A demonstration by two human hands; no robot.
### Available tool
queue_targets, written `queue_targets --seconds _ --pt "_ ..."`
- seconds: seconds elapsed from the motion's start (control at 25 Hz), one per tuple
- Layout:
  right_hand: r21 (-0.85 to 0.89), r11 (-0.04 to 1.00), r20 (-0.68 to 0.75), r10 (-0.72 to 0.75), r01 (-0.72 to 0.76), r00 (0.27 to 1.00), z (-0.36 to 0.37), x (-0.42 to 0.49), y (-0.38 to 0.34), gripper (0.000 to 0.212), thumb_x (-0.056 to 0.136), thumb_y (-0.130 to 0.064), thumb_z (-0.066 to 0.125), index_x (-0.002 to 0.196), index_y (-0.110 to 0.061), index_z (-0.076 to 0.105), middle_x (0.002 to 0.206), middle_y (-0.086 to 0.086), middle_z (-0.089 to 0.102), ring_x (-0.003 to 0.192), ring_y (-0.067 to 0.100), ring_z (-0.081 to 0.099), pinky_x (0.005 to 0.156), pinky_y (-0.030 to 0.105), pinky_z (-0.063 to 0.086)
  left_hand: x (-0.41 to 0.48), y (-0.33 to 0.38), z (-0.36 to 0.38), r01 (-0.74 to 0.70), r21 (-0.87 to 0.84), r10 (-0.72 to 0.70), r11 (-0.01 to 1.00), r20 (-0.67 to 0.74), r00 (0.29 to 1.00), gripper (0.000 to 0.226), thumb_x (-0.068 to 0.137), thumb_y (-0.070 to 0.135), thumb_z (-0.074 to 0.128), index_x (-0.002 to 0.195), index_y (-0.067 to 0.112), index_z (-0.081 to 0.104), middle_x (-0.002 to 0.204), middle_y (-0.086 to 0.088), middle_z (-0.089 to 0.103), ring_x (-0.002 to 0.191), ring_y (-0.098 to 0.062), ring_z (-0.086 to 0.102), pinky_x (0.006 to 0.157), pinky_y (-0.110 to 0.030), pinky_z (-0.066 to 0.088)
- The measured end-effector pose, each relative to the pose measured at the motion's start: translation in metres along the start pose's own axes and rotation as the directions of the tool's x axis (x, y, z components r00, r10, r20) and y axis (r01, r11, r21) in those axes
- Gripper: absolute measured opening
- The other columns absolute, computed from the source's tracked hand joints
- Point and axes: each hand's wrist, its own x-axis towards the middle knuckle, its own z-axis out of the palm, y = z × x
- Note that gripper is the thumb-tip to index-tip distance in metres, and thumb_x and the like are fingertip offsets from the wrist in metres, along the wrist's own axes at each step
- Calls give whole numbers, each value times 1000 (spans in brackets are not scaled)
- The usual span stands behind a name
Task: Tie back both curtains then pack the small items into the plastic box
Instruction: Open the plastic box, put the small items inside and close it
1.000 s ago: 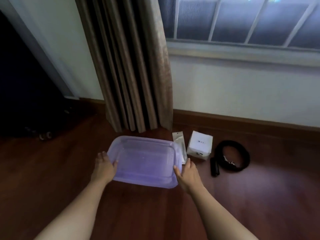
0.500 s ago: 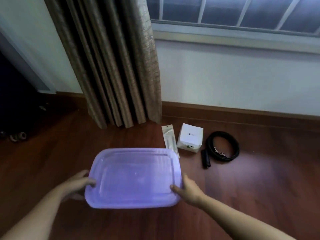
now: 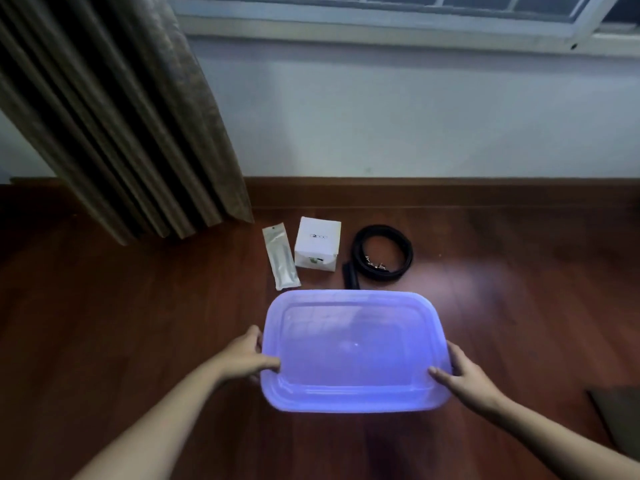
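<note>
— What's under me?
— A dark reddish wooden floor (image 3: 104,341), glossy, with a pale patch of glare (image 3: 485,282) to my right.
— And ahead?
— A brown skirting board (image 3: 450,192) runs along the foot of a plain pale wall (image 3: 415,116). Above it is a white window frame (image 3: 381,26), cut off at the top.
— Anything else?
— A flat dark piece (image 3: 620,417) lies at the far right edge; I can't tell what it is.

Small white box (image 3: 318,243): faint dark logo on top, too blurred to read.
</note>
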Motion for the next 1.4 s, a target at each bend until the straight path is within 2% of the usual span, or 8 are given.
queue_targets --seconds 0.16,0.28,0.4,0.48,0.6,0.72,0.92,1.4 --pt "16 1000 -30 -5 5 1000 -1 6 17 66 84 -23 68 141 -16 36 132 2 54 113 15 53 93 27 39 3 -4 20 43 59 -41 997 -36 999 48 73 21 74 106 5 43 86 -4 51 67 -16 57 54 -28 51" --pt "7 1000 -1 9 -9 1000 -2 8 18 67 86 -25 66 143 -16 32 133 5 55 117 21 54 93 27 40 11 -2 27 43 264 30 964 -265 964 62 76 50 69 117 8 48 109 -5 56 94 -21 59 73 -30 48" --pt "-127 992 -11 3 -4 1000 -4 8 16 66 86 -28 64 143 -15 33 134 7 54 122 25 50 94 26 39 19 12 32 17 253 97 967 -430 898 67 81 52 64 129 7 50 126 -13 54 113 -28 55 90 -33 44" --pt "-174 984 -17 43 -45 999 -6 8 15 69 82 -38 66 141 -19 34 131 8 56 117 27 53 94 30 44 23 17 32 29 232 73 972 -416 906 55 81 45 67 122 9 56 122 -13 58 109 -28 57 88 -33 46" --pt "-46 977 -34 208 -210 978 -6 8 21 67 72 -52 70 123 -15 47 115 7 63 93 25 65 78 37 55 24 23 29 37 90 3 995 -406 914 46 77 37 75 111 8 61 111 -10 65 99 -26 62 82 -34 50" --pt "-111 974 -69 192 -199 979 -6 7 21 49 75 -54 68 102 -14 57 105 3 66 86 19 59 71 29 46 24 31 31 47 17 -35 999 -432 901 42 74 29 78 106 8 60 109 -10 63 92 -24 59 74 -32 47" --pt "-37 981 -64 188 -191 980 -6 3 23 42 76 -52 68 101 -20 56 97 -3 65 83 16 59 56 21 39 24 35 33 61 -39 -72 997 -445 893 35 70 21 82 94 8 60 100 -7 61 85 -21 57 63 -29 43" --pt "26 975 -74 220 -219 973 -1 8 24 46 75 -48 72 102 -15 54 99 3 64 84 21 60 65 28 44 29 30 27 84 -58 -100 995 -382 919 34 70 18 80 95 8 59 105 -10 61 93 -24 58 72 -32 45"
